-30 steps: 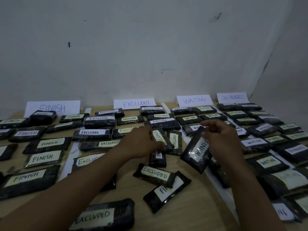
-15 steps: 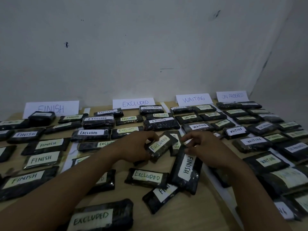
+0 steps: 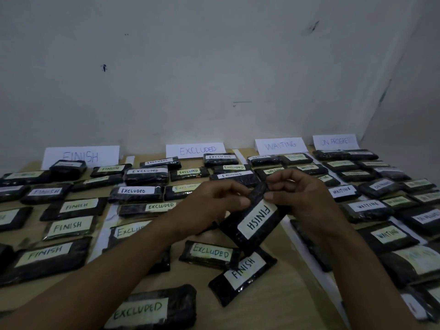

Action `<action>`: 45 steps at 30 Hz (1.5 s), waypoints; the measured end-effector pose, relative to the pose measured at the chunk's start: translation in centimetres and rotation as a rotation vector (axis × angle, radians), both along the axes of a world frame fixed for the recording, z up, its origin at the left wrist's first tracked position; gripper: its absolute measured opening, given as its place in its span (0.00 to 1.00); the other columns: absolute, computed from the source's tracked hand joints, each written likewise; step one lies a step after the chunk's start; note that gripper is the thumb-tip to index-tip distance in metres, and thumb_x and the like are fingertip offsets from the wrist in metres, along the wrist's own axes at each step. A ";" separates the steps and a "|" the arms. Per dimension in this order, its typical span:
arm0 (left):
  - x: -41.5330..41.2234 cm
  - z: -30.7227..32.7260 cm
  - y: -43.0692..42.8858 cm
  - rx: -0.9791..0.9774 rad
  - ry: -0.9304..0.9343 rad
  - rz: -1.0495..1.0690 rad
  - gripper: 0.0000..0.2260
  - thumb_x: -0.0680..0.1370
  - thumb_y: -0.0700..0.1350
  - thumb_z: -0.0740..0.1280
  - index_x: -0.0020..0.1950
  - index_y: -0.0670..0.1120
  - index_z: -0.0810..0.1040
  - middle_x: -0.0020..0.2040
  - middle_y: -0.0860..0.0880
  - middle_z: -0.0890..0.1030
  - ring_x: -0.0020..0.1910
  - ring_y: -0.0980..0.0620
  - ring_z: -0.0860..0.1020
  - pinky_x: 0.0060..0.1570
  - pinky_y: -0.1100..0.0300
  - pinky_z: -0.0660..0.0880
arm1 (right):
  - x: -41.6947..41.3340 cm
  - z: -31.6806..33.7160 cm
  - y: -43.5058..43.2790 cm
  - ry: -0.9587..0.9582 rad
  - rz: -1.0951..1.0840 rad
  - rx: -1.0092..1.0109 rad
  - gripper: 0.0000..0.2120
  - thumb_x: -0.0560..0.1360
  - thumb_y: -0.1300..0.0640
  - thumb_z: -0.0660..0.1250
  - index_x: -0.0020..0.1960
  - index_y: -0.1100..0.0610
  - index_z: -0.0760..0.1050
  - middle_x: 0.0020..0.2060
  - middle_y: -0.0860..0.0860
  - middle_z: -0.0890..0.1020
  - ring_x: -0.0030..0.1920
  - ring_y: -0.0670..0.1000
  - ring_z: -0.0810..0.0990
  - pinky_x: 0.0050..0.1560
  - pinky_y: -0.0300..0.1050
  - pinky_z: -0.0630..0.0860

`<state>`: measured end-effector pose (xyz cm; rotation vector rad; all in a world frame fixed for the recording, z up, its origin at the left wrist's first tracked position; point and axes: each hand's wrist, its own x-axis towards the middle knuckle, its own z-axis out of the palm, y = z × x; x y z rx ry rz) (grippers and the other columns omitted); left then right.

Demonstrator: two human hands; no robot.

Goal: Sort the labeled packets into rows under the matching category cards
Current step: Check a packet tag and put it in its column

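On the desk (image 3: 273, 313), the FINISH card (image 3: 81, 156) heads its rows well left of the FINISH packet (image 3: 254, 220), held up mid-desk, its long axis slanting far-right to near-left and its far end pinched in the grip of the left hand (image 3: 214, 201) and right hand (image 3: 302, 196), the left nearer those rows.

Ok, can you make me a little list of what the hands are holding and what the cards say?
left hand: pinches the far end of the held packet
right hand: pinches the same end
held packet label: FINISH
cards at the back, left to right: FINISH card, EXCLUDED card, WAITING card, ON PROGRESS card
loose in the middle: EXCLUDED packet, second FINISH packet
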<state>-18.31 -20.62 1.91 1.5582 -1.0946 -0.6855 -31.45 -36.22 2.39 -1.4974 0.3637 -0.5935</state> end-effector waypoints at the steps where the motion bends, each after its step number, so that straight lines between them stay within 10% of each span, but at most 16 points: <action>1: -0.3 0.3 0.2 0.011 -0.005 0.016 0.11 0.75 0.38 0.71 0.56 0.44 0.78 0.43 0.48 0.82 0.39 0.56 0.81 0.41 0.63 0.78 | 0.3 0.0 0.5 -0.016 -0.003 -0.002 0.14 0.61 0.69 0.73 0.44 0.60 0.77 0.35 0.54 0.82 0.36 0.53 0.82 0.34 0.45 0.79; 12: -0.6 1.4 12.9 -0.053 -0.107 0.557 0.27 0.69 0.28 0.70 0.55 0.58 0.75 0.48 0.52 0.79 0.45 0.50 0.83 0.35 0.55 0.81 | 5.9 -2.0 11.3 -0.065 0.111 0.139 0.11 0.79 0.52 0.61 0.54 0.59 0.76 0.42 0.56 0.80 0.35 0.52 0.78 0.31 0.44 0.74; 24: -4.1 -4.8 28.2 -0.189 -0.068 1.251 0.14 0.71 0.28 0.67 0.49 0.45 0.78 0.41 0.53 0.82 0.39 0.54 0.82 0.31 0.61 0.77 | 7.8 -4.3 21.7 -0.018 0.609 -1.121 0.20 0.71 0.38 0.67 0.61 0.42 0.71 0.50 0.38 0.72 0.51 0.40 0.68 0.48 0.36 0.67; 34: -5.9 -8.5 32.0 0.304 -0.375 1.320 0.17 0.62 0.58 0.62 0.49 0.60 0.77 0.46 0.61 0.75 0.47 0.61 0.74 0.43 0.55 0.76 | 8.6 -6.0 22.5 0.036 0.628 -1.231 0.25 0.68 0.34 0.61 0.61 0.44 0.73 0.53 0.39 0.74 0.52 0.42 0.67 0.53 0.41 0.67; 45: -5.0 -8.5 32.9 0.349 -0.496 1.238 0.16 0.62 0.61 0.61 0.44 0.56 0.76 0.44 0.58 0.74 0.47 0.60 0.70 0.41 0.63 0.64 | 8.4 -5.1 21.1 0.034 0.621 -1.205 0.21 0.69 0.35 0.65 0.59 0.43 0.74 0.49 0.39 0.75 0.51 0.41 0.68 0.48 0.34 0.65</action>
